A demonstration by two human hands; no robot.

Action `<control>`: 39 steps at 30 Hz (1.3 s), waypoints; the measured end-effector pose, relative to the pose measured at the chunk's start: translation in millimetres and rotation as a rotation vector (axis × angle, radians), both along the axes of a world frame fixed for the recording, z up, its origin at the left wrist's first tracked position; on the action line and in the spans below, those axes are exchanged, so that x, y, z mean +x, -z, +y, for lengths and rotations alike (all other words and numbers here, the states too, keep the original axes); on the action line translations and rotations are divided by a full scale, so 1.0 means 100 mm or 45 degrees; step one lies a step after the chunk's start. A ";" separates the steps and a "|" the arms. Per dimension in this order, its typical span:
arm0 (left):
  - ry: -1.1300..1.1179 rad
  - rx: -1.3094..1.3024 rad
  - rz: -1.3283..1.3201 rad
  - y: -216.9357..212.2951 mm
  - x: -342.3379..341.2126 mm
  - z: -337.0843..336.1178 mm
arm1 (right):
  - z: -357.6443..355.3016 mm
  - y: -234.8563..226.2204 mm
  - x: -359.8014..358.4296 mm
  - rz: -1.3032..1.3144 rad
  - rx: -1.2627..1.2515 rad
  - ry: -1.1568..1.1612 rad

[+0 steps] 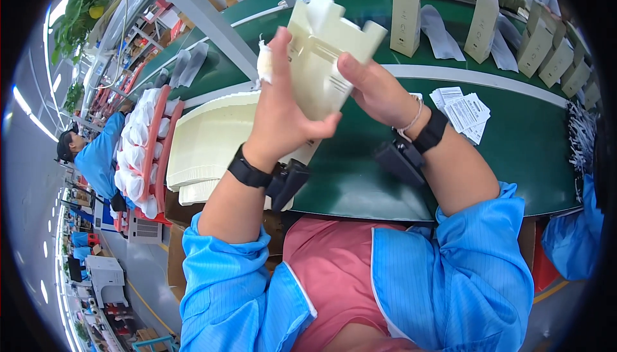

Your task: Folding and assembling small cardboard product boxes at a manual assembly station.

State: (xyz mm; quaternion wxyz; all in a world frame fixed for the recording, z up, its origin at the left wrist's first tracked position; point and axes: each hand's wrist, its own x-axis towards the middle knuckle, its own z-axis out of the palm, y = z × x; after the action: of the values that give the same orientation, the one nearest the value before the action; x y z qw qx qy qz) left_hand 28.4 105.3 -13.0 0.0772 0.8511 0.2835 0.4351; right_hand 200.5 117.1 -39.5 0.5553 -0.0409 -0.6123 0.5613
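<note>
Both hands hold a cream-coloured paper carton [317, 63] up over the green work surface. Its upper flaps stand out and its top end looks open. My left hand [279, 104] cups the carton's left side, thumb across its lower part, with a white wrapping on one finger. My right hand [384, 93] grips the right side, its thumb pressed on the carton's face and the other fingers mostly hidden. Below and left of the left hand lies a fanned stack of flat cream cartons [215, 130]. Right of the right hand lie loose printed paper slips [464, 113].
Beyond a pale rail, a green conveyor [360, 14] carries upright cream cartons [405, 18] and translucent pouches [441, 34]. At left are red trays [156, 153] of white wrapped items and a person in blue [99, 159]. A grey post [199, 14] rises at the far left.
</note>
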 end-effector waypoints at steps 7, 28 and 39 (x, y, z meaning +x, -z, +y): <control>0.163 0.779 -0.063 0.16 0.14 0.18 | -0.23 -0.14 -0.02 0.447 -0.120 0.235; 0.042 0.570 -0.416 0.76 0.12 0.51 | 0.06 0.26 -0.13 0.175 -0.189 0.266; 0.022 0.504 -0.326 0.79 0.13 0.51 | 0.13 0.12 0.15 -0.629 0.385 0.841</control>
State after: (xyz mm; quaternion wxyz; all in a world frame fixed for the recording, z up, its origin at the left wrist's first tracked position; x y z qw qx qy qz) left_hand 41.8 156.0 -92.4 -0.0520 0.7900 0.1732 0.5858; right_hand 215.1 130.0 -51.4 0.5416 -0.2856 -0.7561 0.2309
